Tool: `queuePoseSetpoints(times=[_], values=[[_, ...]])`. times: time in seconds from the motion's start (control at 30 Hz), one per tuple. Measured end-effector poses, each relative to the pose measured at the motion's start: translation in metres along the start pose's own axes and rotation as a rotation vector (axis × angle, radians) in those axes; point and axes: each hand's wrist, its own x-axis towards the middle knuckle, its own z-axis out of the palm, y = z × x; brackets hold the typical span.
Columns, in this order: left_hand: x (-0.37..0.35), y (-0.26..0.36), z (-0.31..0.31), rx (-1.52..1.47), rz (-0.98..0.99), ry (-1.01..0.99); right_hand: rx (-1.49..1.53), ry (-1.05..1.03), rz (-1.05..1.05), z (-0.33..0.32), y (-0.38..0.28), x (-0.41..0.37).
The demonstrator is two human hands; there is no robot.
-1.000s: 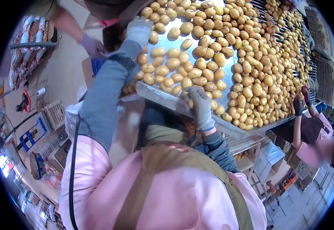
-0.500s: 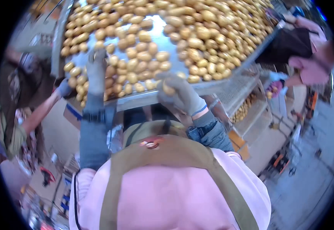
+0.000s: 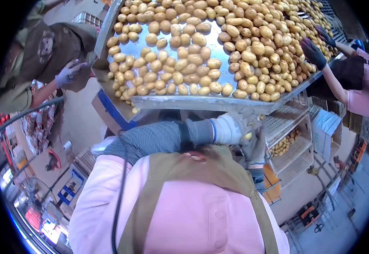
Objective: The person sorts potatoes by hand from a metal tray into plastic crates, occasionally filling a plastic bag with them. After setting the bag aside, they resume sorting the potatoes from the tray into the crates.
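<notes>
Both of my hands are in grey-white work gloves and meet just below the front edge of the metal sorting table (image 3: 210,101). My left hand (image 3: 232,127) reaches across my body to the right, its fingers curled. Against it, my right hand (image 3: 255,146) is closed, fingers upward. A potato (image 3: 247,136) shows between the two gloves, and a bit of yellow is visible by the upper fingertips. The fingers overlap, so which of them grips which potato is partly hidden. Many loose potatoes (image 3: 184,65) lie on the table, heaped thicker on the right (image 3: 256,55).
At the right, a person's dark-gloved hand (image 3: 313,53) touches the heap; a light-gloved hand (image 3: 70,73) is beyond the table's left side. Plastic crates (image 3: 294,148) with potatoes stand right of me. A cardboard box with a blue edge (image 3: 112,110) sits below the left corner.
My left hand has left the potatoes on the table and crossed right to meet my right hand, which has moved right and down off the table edge. The view has shifted too.
</notes>
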Motion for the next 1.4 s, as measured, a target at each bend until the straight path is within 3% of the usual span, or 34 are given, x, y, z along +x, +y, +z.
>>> queuePoseSetpoints(times=[0.07, 0.1, 0.13, 0.17, 0.23, 0.27, 0.3, 0.37, 0.4, 0.43, 0.47, 0.5, 0.53, 0.57, 0.67, 0.7, 0.73, 0.8, 0.83, 0.87, 0.9, 0.93, 1.0, 1.1, 1.2, 1.3, 1.33, 1.4], values=[[-0.011, -0.001, 0.009, -0.003, 0.023, 0.199, 0.035, -0.286, 0.157, -0.050, -0.017, 0.028], [-0.019, -0.005, -0.003, -0.185, -0.121, 0.109, 0.060, -0.424, 0.235, -0.068, -0.021, 0.036], [-0.032, -0.011, -0.027, -0.373, -0.266, 0.018, -0.220, -0.167, 0.100, -0.044, -0.030, 0.013], [-0.052, -0.020, -0.045, -0.559, -0.411, -0.066, -0.362, -0.032, 0.121, -0.072, -0.041, 0.009], [-0.130, -0.057, -0.021, -0.279, -0.516, 0.045, -0.902, 0.146, -0.093, -0.200, -0.054, 0.057], [-0.153, -0.055, -0.040, -0.346, -0.772, 0.132, -1.130, 0.292, -0.178, -0.223, -0.059, 0.061], [-0.172, -0.055, -0.058, -0.412, -1.028, 0.228, -1.760, 0.520, -0.255, -0.204, -0.062, 0.049], [-0.228, -0.072, -0.044, -0.158, -1.137, 0.553, -1.605, 0.467, -0.513, -0.199, -0.069, 0.070], [-0.252, -0.080, -0.039, -0.113, -1.171, 0.741, -1.499, 0.391, -0.597, -0.151, -0.061, 0.067], [-0.266, -0.087, -0.037, -0.067, -1.194, 0.933, -1.390, 0.318, -0.681, -0.059, -0.042, 0.055], [-0.270, -0.089, -0.036, -0.020, -1.210, 0.984, -1.387, 0.055, -0.846, 0.021, -0.012, 0.037], [-0.272, -0.090, -0.035, 0.027, -1.225, 1.039, -1.311, -0.083, -0.809, 0.051, 0.014, 0.052], [-0.273, -0.090, -0.034, 0.076, -1.241, 1.095, -1.550, -0.341, -0.899, 0.078, 0.035, 0.076], [-0.270, -0.087, -0.030, 0.047, -1.215, 1.111, -1.764, -0.616, -1.190, 0.108, 0.063, 0.101], [-0.256, -0.073, -0.017, -0.093, -1.191, 1.143, -2.038, -0.890, -1.421, 0.187, 0.142, 0.140], [-0.267, -0.062, -0.013, -0.065, -1.129, 0.985, -2.258, -0.852, -1.354, 0.210, 0.147, 0.160], [-0.284, -0.048, -0.010, -0.034, -1.069, 0.831, -2.354, -0.752, -1.423, 0.223, 0.149, 0.185], [-0.324, -0.014, 0.009, -0.471, -1.215, 1.061, -2.396, -0.570, -1.579, 0.260, 0.146, 0.223], [-0.366, 0.003, 0.039, -0.311, -1.337, 1.086, -2.363, -0.492, -1.634, 0.274, 0.138, 0.233], [-0.409, 0.016, 0.069, -0.147, -1.446, 1.106, -2.231, -0.554, -1.673, 0.280, 0.128, 0.259], [-0.433, 0.031, 0.081, -0.108, -1.743, 1.230, -2.268, -0.555, -1.707, 0.293, 0.120, 0.267], [-0.467, 0.044, 0.081, -0.174, -2.017, 1.132, -2.207, -0.448, -1.750, 0.305, 0.120, 0.271], [-0.517, 0.056, 0.132, 0.008, -2.461, 0.947, -2.043, -0.329, -1.759, 0.336, 0.122, 0.264], [-0.605, 0.042, 0.246, -0.552, -2.235, 0.495, -1.856, -0.558, -1.769, 0.380, 0.144, 0.265], [-0.579, 0.009, 0.235, -0.316, -2.104, 0.173, -1.824, -0.711, -1.741, 0.427, 0.161, 0.282], [-0.624, -0.023, 0.284, -0.301, -2.137, 0.253, -1.865, -0.721, -1.741, 0.470, 0.174, 0.309], [-0.636, -0.030, 0.292, -0.450, -2.216, 0.211, -1.886, -0.690, -1.802, 0.475, 0.177, 0.323], [-0.641, -0.051, 0.299, -0.769, -2.348, 0.113, -2.096, -0.615, -1.622, 0.475, 0.177, 0.309]])
